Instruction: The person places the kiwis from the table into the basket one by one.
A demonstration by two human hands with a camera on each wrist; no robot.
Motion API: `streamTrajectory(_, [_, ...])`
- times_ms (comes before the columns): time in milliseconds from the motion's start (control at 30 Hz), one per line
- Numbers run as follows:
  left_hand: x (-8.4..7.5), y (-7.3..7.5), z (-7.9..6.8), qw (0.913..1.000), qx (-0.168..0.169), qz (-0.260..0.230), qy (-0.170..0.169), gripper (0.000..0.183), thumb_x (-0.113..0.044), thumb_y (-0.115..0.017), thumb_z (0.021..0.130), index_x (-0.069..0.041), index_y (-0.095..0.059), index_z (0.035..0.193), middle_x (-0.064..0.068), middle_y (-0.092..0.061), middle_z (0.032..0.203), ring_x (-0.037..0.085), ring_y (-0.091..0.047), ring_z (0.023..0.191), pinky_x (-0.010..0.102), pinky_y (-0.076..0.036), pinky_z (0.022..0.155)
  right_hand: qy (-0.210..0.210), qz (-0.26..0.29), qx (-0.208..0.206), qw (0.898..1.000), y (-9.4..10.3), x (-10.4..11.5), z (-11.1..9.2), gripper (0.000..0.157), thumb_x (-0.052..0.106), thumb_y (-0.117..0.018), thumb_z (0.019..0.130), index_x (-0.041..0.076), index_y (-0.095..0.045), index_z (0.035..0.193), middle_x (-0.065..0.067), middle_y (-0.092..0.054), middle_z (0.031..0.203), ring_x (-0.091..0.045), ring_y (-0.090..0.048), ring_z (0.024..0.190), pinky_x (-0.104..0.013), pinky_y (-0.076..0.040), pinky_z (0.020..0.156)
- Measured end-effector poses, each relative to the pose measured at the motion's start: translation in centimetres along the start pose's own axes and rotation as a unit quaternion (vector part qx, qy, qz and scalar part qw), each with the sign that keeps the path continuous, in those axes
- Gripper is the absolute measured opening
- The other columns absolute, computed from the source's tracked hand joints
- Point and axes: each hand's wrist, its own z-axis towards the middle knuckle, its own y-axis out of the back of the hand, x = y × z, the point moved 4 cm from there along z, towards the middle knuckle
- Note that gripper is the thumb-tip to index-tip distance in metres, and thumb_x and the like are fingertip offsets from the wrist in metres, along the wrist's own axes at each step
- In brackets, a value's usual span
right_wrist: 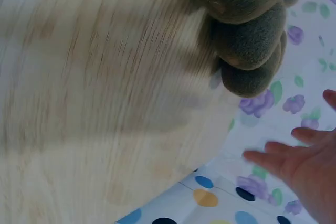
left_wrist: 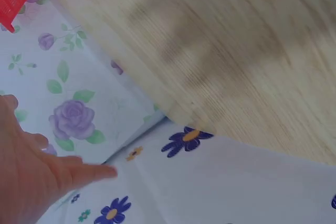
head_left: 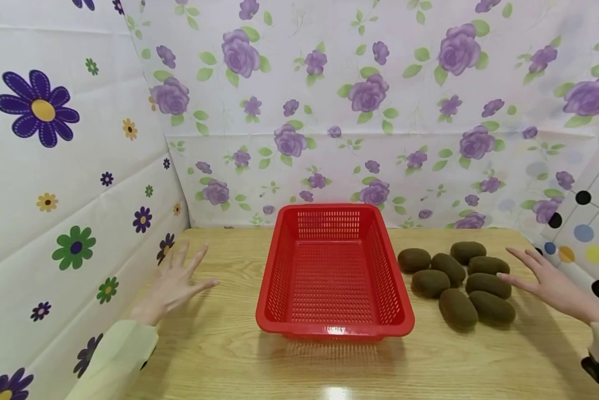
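Several brown fuzzy kiwifruits (head_left: 457,308) lie in a cluster on the table, to the right of a red plastic basket (head_left: 336,330). The basket holds nothing. My left hand (head_left: 171,283) hovers over the table's left side with fingers spread, apart from the basket. Over the right side, my right hand (head_left: 549,280) hangs beside the kiwifruits, fingers extended and holding nothing. In the right wrist view, kiwifruits (right_wrist: 247,40) show at the top and my right hand (right_wrist: 304,166) at the lower right. The left wrist view shows my left hand (left_wrist: 47,171) holding nothing.
A light wood-grain table (head_left: 219,344) carries everything. Behind it hangs a purple-rose cloth (head_left: 329,166); a daisy-print cloth (head_left: 79,194) borders the left side and a dotted cloth (head_left: 594,233) the right.
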Motion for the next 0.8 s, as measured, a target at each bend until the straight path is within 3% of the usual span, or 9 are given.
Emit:
streamTrajectory(100, [-0.4, -0.1, 0.4, 0.9998, 0.006, -0.02, -0.008, 0.082, -0.055, -0.048, 0.086, -0.026, -0.001, 0.146, 0.024, 0.011, 0.144, 0.06, -0.002, 0.119, 0.075, -0.012, 0.083, -0.016, 0.031, 0.011, 0.999, 0.0, -0.2, 0.3, 0.084, 0.041, -0.056, 0.088, 0.004, -0.007, 0.145, -0.039, -0.009, 0.134, -0.06, -0.019, 0.111, -0.069, -0.028, 0.073])
streamTrajectory(300, [-1.2, -0.3, 1.2, 0.9974, 0.018, -0.065, -0.026, 0.077, -0.052, -0.049, 0.087, -0.019, -0.012, 0.146, 0.024, 0.004, 0.145, 0.059, -0.011, 0.119, 0.075, -0.021, 0.078, -0.015, 0.121, 0.024, 0.992, -0.2, -0.9, 0.3, 0.078, 0.033, -0.057, 0.089, -0.002, -0.012, 0.142, -0.036, -0.012, 0.136, -0.059, -0.022, 0.111, -0.063, -0.033, 0.078])
streamTrajectory(467, [-2.2, -0.6, 2.0, 0.9919, 0.022, -0.115, -0.05, 0.07, -0.049, -0.052, 0.087, -0.018, -0.025, 0.144, 0.024, -0.013, 0.142, 0.051, -0.023, 0.12, 0.069, -0.024, 0.086, -0.049, 0.203, 0.044, 0.977, -0.6, -2.0, -0.1, 0.072, 0.032, -0.055, 0.091, 0.007, -0.014, 0.144, -0.037, -0.014, 0.134, -0.057, -0.02, 0.114, -0.06, -0.043, 0.073])
streamTrajectory(533, [-2.7, -0.7, 2.3, 0.988, 0.02, -0.142, -0.057, 0.067, -0.047, -0.054, 0.087, -0.019, -0.028, 0.143, 0.022, -0.018, 0.141, 0.048, -0.025, 0.12, 0.067, -0.025, 0.087, -0.059, 0.236, 0.049, 0.969, -0.7, -2.4, -0.3, 0.068, 0.032, -0.053, 0.091, 0.012, -0.016, 0.145, -0.038, -0.017, 0.133, -0.052, -0.023, 0.115, -0.056, -0.045, 0.074])
streamTrajectory(667, [-3.4, -1.0, 2.9, 0.9759, 0.03, -0.209, -0.056, 0.061, -0.044, -0.054, 0.088, -0.026, -0.031, 0.142, 0.016, -0.022, 0.139, 0.042, -0.031, 0.119, 0.064, -0.029, 0.085, -0.066, 0.284, 0.059, 0.955, -1.0, -3.1, -0.5, 0.059, 0.028, -0.051, 0.093, 0.015, -0.022, 0.143, -0.037, -0.021, 0.132, -0.011, -0.046, 0.108, -0.051, -0.048, 0.073])
streamTrajectory(767, [-4.1, -1.4, 3.4, 0.962, 0.046, -0.266, -0.042, 0.057, -0.045, -0.053, 0.088, -0.034, -0.032, 0.14, 0.008, -0.027, 0.136, 0.034, -0.039, 0.113, 0.056, -0.037, 0.083, -0.08, 0.295, 0.067, 0.95, -1.3, -3.4, -0.6, 0.06, 0.029, -0.052, 0.093, 0.014, -0.022, 0.143, -0.037, -0.022, 0.132, -0.009, -0.048, 0.105, -0.05, -0.048, 0.073])
streamTrajectory(800, [-4.3, -1.5, 3.6, 0.9552, 0.052, -0.289, -0.038, 0.055, -0.044, -0.053, 0.088, -0.036, -0.032, 0.139, 0.006, -0.029, 0.135, 0.032, -0.041, 0.111, 0.053, -0.039, 0.082, -0.085, 0.295, 0.07, 0.949, -1.5, -3.5, -0.6, 0.062, 0.03, -0.052, 0.092, 0.014, -0.021, 0.143, -0.038, -0.023, 0.132, -0.018, -0.048, 0.108, -0.051, -0.048, 0.074])
